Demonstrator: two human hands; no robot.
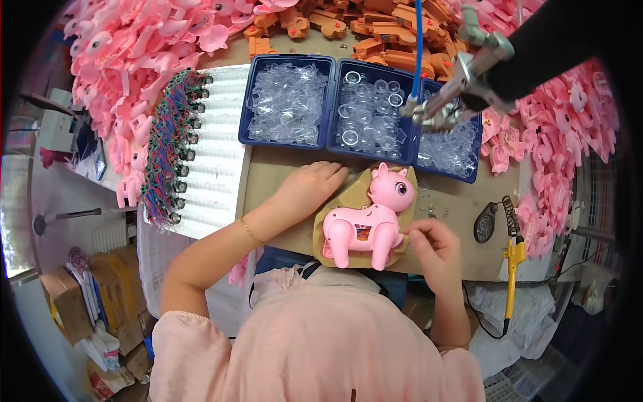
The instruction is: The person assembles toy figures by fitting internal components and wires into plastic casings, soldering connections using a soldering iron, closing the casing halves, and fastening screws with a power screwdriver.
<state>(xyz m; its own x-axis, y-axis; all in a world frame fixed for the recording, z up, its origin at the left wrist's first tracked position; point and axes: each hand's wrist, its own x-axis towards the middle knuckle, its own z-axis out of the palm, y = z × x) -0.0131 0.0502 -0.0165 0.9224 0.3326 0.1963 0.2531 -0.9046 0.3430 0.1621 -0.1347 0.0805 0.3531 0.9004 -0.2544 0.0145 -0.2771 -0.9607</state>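
Note:
A pink toy pony (365,224) lies on its side in a tan holder (320,244) at the table's front edge, with an opening in its body that shows a coloured part inside. My left hand (313,187) rests on the table left of the holder, fingers stretched towards the blue bins and holding nothing. At the pony's right side is my right hand (437,249), its thumb and forefinger pinched close to the pony's chest. Whatever is between those fingertips, if anything, is too small to make out.
Blue bins (331,107) of clear plastic parts stand behind the holder. Wired parts (167,151) lie on a white tray (218,154) at left. Pink (120,60) and orange (395,33) parts are heaped behind. A metal-jointed arm (462,87) overhangs the right; a yellow-handled tool (513,268) hangs there.

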